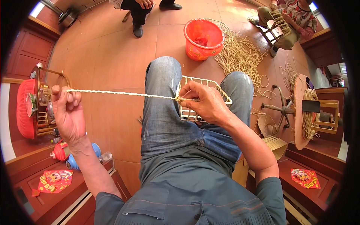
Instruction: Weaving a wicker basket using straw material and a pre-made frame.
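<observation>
Twisted straw rope [120, 93] runs taut across my lap, from my left hand [68, 112] to my right hand [204, 103]; I judge it light, pliant along its length, rough enough not to slip, though likely to fray if bent sharply; best taken close to the knot end; my left fingers are curled tight round its free end, my right thumb and fingers pinch it where it meets the small woven frame [204, 98] resting on my knees; it looks pale yellow and evenly plaited; farther off lie an orange bucket [203, 39] and a loose heap of straw cord [242, 56].
</observation>
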A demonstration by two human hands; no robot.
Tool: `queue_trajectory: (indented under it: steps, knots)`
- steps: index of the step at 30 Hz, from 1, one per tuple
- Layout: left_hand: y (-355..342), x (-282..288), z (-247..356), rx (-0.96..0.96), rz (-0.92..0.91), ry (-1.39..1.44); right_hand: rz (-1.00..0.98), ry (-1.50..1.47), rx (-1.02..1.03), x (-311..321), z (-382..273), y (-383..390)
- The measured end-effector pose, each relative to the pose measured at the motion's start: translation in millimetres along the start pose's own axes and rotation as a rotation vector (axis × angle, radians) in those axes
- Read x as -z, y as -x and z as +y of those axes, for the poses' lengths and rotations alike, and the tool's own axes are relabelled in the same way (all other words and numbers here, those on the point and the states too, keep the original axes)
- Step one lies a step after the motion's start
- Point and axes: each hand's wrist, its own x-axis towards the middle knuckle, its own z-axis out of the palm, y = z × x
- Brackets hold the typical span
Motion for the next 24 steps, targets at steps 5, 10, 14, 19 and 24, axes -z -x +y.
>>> queue_trajectory:
  steps: [5,10,14,19,24]
  knots:
    - [19.3,-48.0,-33.6,-0.035,-0.272,-1.541,-0.03,0.012,-0.012,-0.8,-0.6,-1.6]
    - [72.7,-113.5,-99.9,-0.216,-0.561,-1.645,-0.026,0.018,-0.032,-0.9,0.8,0.6]
    - [68.5,-121.2,-134.3,-0.328,-0.547,-1.663,-0.012,-0.1,-0.017,-2.8,1.5,-1.9]
    - [65.6,-112.6,-139.4,-0.082,-0.662,-1.555,-0.022,-0.096,-0.027,0.1,-1.7,-0.2]
    - [76.1,-120.8,-143.3,0.145,-0.572,-1.152,-0.115,0.016,-0.009,6.0,-4.0,-3.1]
